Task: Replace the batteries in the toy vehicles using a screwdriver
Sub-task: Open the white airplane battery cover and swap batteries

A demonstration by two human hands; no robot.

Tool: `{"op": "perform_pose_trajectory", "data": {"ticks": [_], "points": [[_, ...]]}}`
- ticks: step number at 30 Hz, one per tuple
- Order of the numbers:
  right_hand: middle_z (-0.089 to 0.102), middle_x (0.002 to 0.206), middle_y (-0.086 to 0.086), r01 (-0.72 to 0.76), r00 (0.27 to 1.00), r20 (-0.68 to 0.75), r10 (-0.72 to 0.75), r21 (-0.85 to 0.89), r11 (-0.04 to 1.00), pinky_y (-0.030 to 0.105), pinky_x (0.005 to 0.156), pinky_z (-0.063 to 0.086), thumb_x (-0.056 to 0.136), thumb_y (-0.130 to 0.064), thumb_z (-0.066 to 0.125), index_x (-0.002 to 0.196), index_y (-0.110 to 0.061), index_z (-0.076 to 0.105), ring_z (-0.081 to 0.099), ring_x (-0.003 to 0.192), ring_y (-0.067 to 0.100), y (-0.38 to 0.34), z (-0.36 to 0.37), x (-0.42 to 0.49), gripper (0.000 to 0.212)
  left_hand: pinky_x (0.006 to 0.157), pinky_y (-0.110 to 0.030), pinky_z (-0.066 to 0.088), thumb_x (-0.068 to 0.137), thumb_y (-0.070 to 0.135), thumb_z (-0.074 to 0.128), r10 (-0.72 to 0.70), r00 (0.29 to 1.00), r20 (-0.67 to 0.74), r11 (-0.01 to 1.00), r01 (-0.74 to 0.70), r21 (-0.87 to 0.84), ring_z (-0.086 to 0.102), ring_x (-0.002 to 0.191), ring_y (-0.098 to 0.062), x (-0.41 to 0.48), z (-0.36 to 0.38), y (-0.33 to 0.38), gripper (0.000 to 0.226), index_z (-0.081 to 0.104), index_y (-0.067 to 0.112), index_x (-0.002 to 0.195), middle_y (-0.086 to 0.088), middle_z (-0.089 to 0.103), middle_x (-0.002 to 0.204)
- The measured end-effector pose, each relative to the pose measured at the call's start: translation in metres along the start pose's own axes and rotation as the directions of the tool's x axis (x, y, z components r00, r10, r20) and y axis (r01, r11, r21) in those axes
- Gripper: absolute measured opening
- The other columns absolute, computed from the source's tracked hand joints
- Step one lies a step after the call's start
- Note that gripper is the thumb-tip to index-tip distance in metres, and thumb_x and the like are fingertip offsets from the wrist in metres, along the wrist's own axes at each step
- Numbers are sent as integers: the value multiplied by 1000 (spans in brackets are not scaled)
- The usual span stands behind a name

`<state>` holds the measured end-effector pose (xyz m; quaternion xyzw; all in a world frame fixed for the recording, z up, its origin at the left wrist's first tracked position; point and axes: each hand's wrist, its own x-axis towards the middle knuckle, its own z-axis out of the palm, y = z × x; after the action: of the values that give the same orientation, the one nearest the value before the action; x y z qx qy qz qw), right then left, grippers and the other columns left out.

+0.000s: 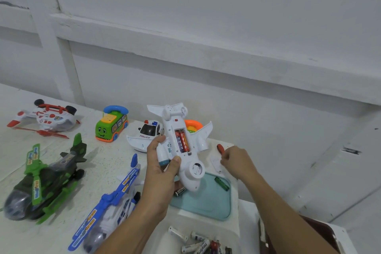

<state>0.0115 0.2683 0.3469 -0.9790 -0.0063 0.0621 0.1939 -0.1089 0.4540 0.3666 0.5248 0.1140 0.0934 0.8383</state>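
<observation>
I see the left hand gripping the white toy plane belly-up near the table's far right edge, exposing its red batteries. The right hand curls beside the screwdriver; I cannot tell whether it pinches anything.

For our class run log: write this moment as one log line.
left hand: holds toy plane belly-up | batteries: seated, uncovered | right hand: by white cover, grip unclear | screwdriver: on table
</observation>
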Motion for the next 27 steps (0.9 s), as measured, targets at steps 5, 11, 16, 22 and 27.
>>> {"op": "perform_pose_trajectory", "data": {"ticks": [5, 11, 16, 22, 27], "points": [[53, 138, 5, 25, 999, 27, -20, -189, 982, 26, 67, 40, 89, -7, 47, 98, -12, 58, 53, 88, 25, -5, 29, 7, 15, 61, -36, 58, 99, 4, 50, 4, 1000, 8, 1000, -4, 23, 68, 87, -17, 0, 2, -3, 48, 44, 45, 124, 4, 69, 116], [24, 160, -7, 20, 1000, -8, -21, -128, 992, 26, 63, 35, 84, 0, 46, 69, -20, 36, 50, 80, 24, -5, 44, 9, 27, 62, -36, 57, 99, 3, 50, -3, 1000, 9, 1000, 3, 27, 68, 96, -22, -2, 2, -4, 51, 44, 49, 123, 5, 67, 120], [64, 118, 8, -123, 988, -37, 148, 376, 919, 28, 71, 43, 81, -3, 61, 105, -10, 63, 59, 82, 21, 1, 32, 12, 25, 68, -43, 58, 99, 3, 50, -5, 1000, 20, 1000, 4, 26, 67, 94, -22, -3, 1, -4, 51, 45, 47, 123, 5, 67, 120], [67, 84, 6, -38, 958, -147, 246, 786, 617, 40, 69, 55, 76, 0, 67, 96, -15, 64, 62, 63, 19, -9, -19, -15, 25, 71, -43, 58, 99, 4, 50, -16, 999, 32, 1000, 15, 18, 68, 91, -18, -4, 3, -4, 51, 47, 51, 117, 11, 70, 112], [70, 83, 5, 144, 972, -224, 72, 807, 572, 38, 68, 54, 80, -5, 69, 95, -24, 68, 63, 65, 18, -39, -47, -50, 24, 65, -37, 59, 99, 3, 49, -14, 998, 60, 1000, 13, 16, 70, 83, -11, -5, 7, -6, 49, 48, 49, 116, 14, 73, 100]]}}
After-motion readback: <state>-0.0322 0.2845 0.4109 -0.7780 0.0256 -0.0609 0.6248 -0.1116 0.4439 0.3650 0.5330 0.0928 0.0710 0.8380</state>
